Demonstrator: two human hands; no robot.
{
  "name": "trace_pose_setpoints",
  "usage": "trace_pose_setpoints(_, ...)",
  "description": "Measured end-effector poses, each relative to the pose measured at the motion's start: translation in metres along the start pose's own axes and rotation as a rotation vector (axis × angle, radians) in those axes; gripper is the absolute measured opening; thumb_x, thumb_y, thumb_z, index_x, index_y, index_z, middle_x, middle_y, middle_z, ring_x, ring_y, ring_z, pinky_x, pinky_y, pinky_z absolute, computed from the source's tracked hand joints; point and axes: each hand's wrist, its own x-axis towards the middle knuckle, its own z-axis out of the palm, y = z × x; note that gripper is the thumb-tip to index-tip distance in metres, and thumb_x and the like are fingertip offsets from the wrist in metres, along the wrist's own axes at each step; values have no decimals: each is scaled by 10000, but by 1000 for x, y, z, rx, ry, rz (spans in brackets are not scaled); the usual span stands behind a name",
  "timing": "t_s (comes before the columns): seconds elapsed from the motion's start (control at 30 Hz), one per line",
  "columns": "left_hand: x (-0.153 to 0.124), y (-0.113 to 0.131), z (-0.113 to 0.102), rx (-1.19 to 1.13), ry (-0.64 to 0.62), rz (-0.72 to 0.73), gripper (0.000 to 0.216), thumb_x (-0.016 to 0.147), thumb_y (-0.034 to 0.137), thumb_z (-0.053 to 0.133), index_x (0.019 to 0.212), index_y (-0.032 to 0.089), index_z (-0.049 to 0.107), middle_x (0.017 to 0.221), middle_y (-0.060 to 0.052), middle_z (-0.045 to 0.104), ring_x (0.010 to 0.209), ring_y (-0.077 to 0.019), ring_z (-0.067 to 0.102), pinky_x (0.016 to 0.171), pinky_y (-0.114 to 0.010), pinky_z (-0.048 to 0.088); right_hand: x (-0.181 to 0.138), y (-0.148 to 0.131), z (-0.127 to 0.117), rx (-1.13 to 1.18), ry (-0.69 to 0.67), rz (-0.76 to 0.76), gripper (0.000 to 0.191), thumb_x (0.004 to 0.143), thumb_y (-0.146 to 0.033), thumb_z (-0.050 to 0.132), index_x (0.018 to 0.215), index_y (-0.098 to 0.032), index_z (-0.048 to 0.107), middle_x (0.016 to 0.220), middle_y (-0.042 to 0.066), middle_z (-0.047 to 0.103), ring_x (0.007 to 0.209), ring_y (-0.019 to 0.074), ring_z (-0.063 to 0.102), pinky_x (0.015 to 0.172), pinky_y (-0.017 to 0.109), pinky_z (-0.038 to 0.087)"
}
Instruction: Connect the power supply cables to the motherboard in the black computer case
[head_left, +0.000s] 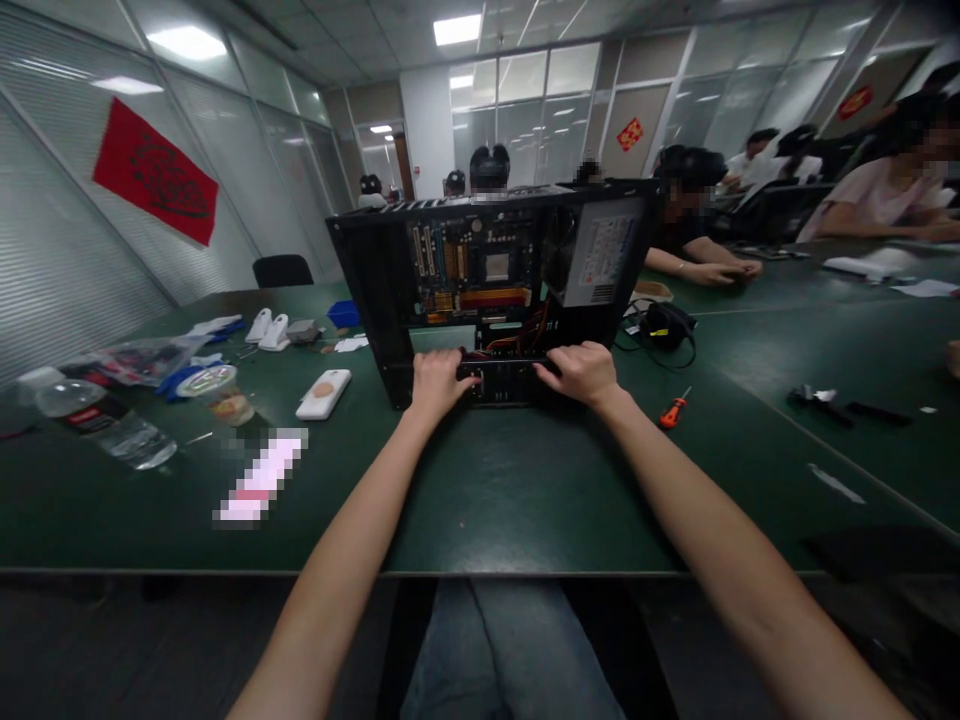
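A black computer case [379, 300] stands on the green table in front of me, its open side facing me. Inside it show a motherboard [461, 262], a grey power supply [598, 258] at the upper right and a bundle of coloured cables [529, 330]. My left hand [436, 382] grips the lower front rail of the case left of the middle, fingers curled over the edge. On the same rail, farther right, my right hand [583, 372] is closed in the same way. The fingertips of both hands are partly hidden behind the rail.
An orange screwdriver [675, 410] and a black cable bundle [667, 325] lie at the right. Leftward are a water bottle [105, 415], a lidded plastic cup [217, 395], a white power bank [324, 394] and a blue box [345, 314]. Another person's hands [724, 272] rest across the table.
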Motion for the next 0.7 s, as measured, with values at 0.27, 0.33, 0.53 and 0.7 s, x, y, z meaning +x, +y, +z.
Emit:
trace_pose_setpoints(0.27, -18, 4, -3, 18, 19, 25, 523, 845, 563, 669, 1139, 138, 591, 1028, -137, 666, 997, -311, 573, 831, -393, 322, -11, -4, -10, -21, -1, 7, 547, 975, -553, 395, 735, -155, 682, 694, 103, 705, 625, 181, 577, 644, 322, 263)
trace_pose_setpoints(0.33, -19, 6, -4, 14, 17, 26, 514, 857, 571, 649, 1126, 137, 592, 1027, -137, 663, 992, -309, 571, 833, -394, 321, -13, -6, -16, -22, -17, 30, 553, 966, -574, 405, 743, -151, 682, 686, 114, 696, 625, 193, 577, 643, 324, 267)
trace_pose_setpoints(0.53, -19, 10, -5, 9, 68, -5, 478, 973, 571, 429, 1069, 141, 614, 989, -135, 662, 971, -300, 571, 828, -411, 320, 10, -36, -41, 247, 43, 97, 363, 982, -445, 473, 1031, -154, 685, 1026, 117, 732, 894, 229, 654, 764, 312, 390)
trace_pose_setpoints(0.7, -19, 9, -6, 25, 56, -16, 412, 988, 517, 425, 1062, 161, 619, 984, -132, 665, 979, -291, 577, 834, -412, 322, 74, -70, -46, 494, -185, -74, 223, 948, -294, 541, 1083, -183, 678, 1085, 88, 717, 990, 202, 648, 808, 271, 430)
